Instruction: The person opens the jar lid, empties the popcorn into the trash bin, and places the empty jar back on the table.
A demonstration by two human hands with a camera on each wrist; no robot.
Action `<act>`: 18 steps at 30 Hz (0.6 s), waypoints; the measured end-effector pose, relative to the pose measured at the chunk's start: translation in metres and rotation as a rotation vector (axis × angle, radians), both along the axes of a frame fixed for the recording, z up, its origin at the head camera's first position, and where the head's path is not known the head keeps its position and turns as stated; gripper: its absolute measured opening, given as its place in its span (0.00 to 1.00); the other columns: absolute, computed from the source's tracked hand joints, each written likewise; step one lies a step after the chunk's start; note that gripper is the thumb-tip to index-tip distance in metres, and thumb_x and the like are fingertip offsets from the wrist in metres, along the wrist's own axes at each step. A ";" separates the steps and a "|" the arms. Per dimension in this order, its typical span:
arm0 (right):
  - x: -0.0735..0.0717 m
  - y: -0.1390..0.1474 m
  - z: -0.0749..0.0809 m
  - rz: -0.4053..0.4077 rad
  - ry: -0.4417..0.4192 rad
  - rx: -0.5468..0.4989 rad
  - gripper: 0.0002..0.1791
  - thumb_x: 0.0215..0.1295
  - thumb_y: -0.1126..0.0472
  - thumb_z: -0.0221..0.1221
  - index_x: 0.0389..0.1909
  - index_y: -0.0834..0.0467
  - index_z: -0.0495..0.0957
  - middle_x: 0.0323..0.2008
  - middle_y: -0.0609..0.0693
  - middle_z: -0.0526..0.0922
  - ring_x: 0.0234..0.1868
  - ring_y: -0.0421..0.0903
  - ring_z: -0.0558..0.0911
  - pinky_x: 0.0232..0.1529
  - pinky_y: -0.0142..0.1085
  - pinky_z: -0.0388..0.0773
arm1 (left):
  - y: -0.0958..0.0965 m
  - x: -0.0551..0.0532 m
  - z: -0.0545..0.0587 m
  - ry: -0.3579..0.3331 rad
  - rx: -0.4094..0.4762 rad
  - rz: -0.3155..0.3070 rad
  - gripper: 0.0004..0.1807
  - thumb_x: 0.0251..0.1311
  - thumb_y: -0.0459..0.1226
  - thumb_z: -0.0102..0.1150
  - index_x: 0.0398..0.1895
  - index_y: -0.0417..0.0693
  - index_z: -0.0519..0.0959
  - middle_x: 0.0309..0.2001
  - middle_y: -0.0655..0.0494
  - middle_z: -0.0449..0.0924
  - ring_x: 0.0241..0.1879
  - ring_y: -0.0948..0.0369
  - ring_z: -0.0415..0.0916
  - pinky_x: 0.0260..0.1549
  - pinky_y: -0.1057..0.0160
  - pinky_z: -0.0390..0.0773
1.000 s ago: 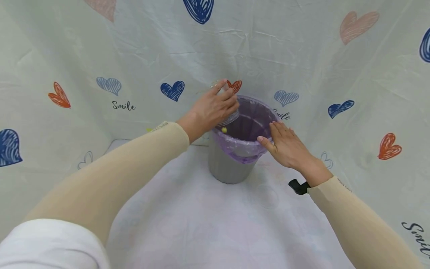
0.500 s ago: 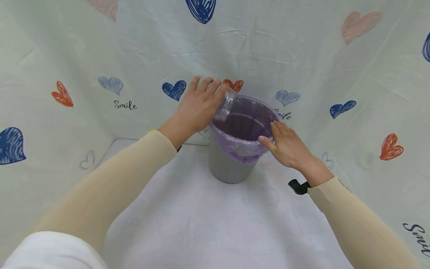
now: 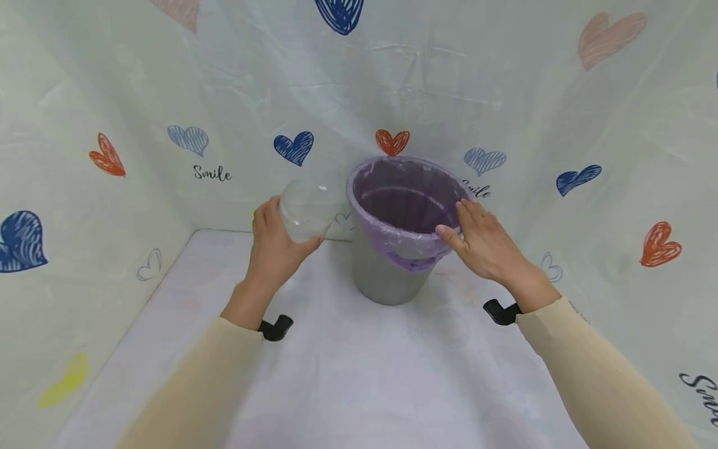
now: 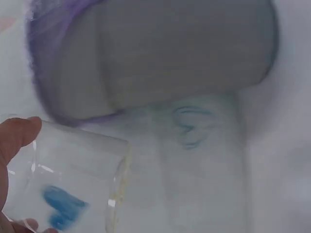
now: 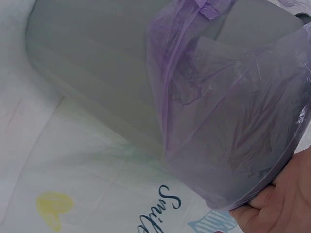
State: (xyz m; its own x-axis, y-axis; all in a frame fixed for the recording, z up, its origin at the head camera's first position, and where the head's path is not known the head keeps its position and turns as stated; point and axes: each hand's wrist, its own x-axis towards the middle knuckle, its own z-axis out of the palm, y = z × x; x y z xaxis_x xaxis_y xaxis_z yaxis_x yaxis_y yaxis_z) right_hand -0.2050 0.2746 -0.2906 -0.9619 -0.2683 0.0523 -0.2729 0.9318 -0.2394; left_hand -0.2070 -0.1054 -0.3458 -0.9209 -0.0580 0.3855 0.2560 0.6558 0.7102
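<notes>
In the head view, my left hand (image 3: 273, 246) grips a clear plastic jar (image 3: 310, 209) just left of a grey trash bin (image 3: 387, 277). Thumb and fingers are spread round the jar, which looks see-through in the left wrist view, with a yellowish streak along its rim (image 4: 119, 187). A purple bin liner (image 3: 374, 226) covers the bin's inside and folds over its rim. My right hand (image 3: 490, 246) rests on the right side of that rim, fingers extended along it and thumb at the front. The bottom of the bin's inside is hidden.
The bin stands on a white-covered table (image 3: 348, 368) near the back. White sheeting (image 3: 426, 93) printed with hearts and "Smile" forms walls behind and at both sides. Black wrist straps (image 3: 276, 327) show at both cuffs.
My left hand has drawn the jar from over the bin, where it was tipped as a small yellow piece fell, back to the left beside the bin. The right hand stays at the rim.
</notes>
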 end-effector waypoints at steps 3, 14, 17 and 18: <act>0.000 0.000 0.000 0.002 0.002 0.003 0.54 0.80 0.27 0.35 0.84 0.68 0.40 0.85 0.67 0.39 0.85 0.65 0.37 0.82 0.65 0.35 | -0.007 0.009 -0.046 -0.144 0.085 0.008 0.60 0.57 0.44 0.79 0.82 0.38 0.46 0.76 0.32 0.51 0.72 0.37 0.58 0.71 0.34 0.65; 0.000 0.000 0.000 -0.005 0.001 -0.012 0.54 0.79 0.27 0.35 0.84 0.67 0.40 0.85 0.66 0.39 0.86 0.64 0.37 0.82 0.63 0.34 | 0.003 0.028 -0.149 -0.336 0.086 -0.016 0.60 0.57 0.46 0.79 0.80 0.35 0.47 0.74 0.30 0.54 0.68 0.33 0.67 0.67 0.34 0.72; 0.000 0.000 -0.001 -0.008 0.003 -0.015 0.54 0.79 0.27 0.36 0.84 0.67 0.40 0.85 0.66 0.39 0.86 0.65 0.37 0.82 0.63 0.34 | 0.008 0.030 -0.157 -0.358 0.081 -0.019 0.61 0.58 0.47 0.79 0.81 0.35 0.46 0.74 0.29 0.53 0.69 0.32 0.66 0.66 0.34 0.73; 0.000 0.000 -0.001 -0.008 0.005 -0.015 0.54 0.79 0.27 0.36 0.84 0.67 0.40 0.85 0.66 0.39 0.86 0.65 0.38 0.82 0.64 0.34 | 0.009 0.031 -0.159 -0.366 0.081 -0.017 0.61 0.58 0.48 0.78 0.81 0.35 0.46 0.74 0.29 0.53 0.69 0.32 0.66 0.66 0.34 0.73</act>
State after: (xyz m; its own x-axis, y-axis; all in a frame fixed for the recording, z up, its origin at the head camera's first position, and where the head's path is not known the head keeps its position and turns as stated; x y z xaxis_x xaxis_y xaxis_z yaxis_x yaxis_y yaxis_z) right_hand -0.2049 0.2744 -0.2915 -0.9636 -0.2601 0.0611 -0.2670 0.9300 -0.2524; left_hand -0.1764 -0.0963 -0.5050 -0.9980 -0.0582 0.0249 -0.0144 0.5919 0.8059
